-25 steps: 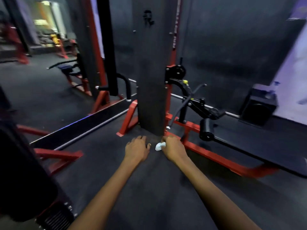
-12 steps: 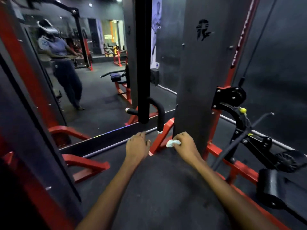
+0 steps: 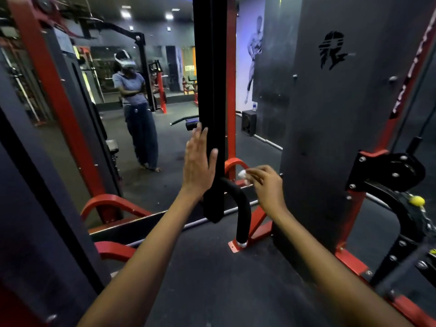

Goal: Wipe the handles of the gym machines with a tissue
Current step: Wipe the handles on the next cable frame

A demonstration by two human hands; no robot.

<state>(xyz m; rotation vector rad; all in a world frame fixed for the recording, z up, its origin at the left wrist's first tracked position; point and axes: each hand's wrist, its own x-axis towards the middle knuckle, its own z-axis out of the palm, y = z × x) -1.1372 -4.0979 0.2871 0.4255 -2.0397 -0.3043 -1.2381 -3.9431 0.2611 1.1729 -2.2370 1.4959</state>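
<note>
Both hands are up at the cable machine: left hand (image 3: 197,159) flat with fingers straight against the black upright post (image 3: 208,90), right hand (image 3: 264,182) pinching the white tissue (image 3: 243,174) in its fingertips.

Biggest, at three o'clock, stands the dark weight-stack cover (image 3: 330,138) on its red frame (image 3: 254,230); at nine to eleven o'clock the wall mirror (image 3: 106,114) shows a standing person. Black padded handle (image 3: 238,208) curves down from the post at six o'clock of my hands, with the tissue just above it and apart from it. Nothing that holds things is clear enough for me to read its contents.
</note>
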